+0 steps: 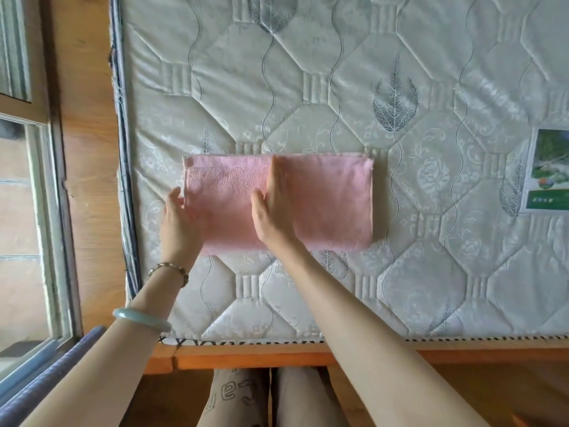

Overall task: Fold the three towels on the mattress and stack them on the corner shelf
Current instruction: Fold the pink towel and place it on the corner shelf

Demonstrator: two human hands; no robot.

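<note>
Quilted mattress point(338, 72) carries your pink towel point(332, 201), long axis left-right. Your right hand point(274, 204) presses flat, fingers straight; your left hand point(177, 217) grasps its left edge.

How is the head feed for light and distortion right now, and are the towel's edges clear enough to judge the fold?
Head view: soft daylight, no hard shadows; sheen on the mattress at upper right; wide-angle bowing curves the window frame and mattress side; pink towel edges read clearly; right hand sharp; left hand blends into the towel at the fingers.
</note>
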